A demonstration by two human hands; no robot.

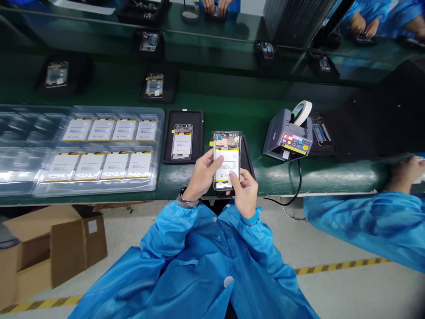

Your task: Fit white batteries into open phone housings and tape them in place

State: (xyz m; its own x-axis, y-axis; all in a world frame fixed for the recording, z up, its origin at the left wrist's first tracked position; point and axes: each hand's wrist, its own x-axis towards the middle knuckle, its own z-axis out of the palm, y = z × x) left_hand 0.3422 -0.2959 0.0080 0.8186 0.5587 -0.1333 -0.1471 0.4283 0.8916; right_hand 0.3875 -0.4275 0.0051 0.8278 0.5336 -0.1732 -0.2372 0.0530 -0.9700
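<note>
Both my hands hold an opened phone body (pixel 226 156) with a white battery in it, raised just above a black tray (pixel 248 159) at the near edge of the green belt. My left hand (pixel 200 175) grips its left side, thumb lying on the battery. My right hand (pixel 246 191) is closed round its lower right corner. A second phone body (pixel 182 141) lies in another black tray (pixel 198 135) just to the left.
Clear plastic trays (pixel 159 128) of white batteries fill the left of the belt. A tape dispenser (pixel 288 137) with its cable stands to the right. A co-worker's blue sleeve (pixel 361 223) reaches in at right. More trayed phones sit farther back. Cardboard boxes (pixel 49 248) stand on the floor.
</note>
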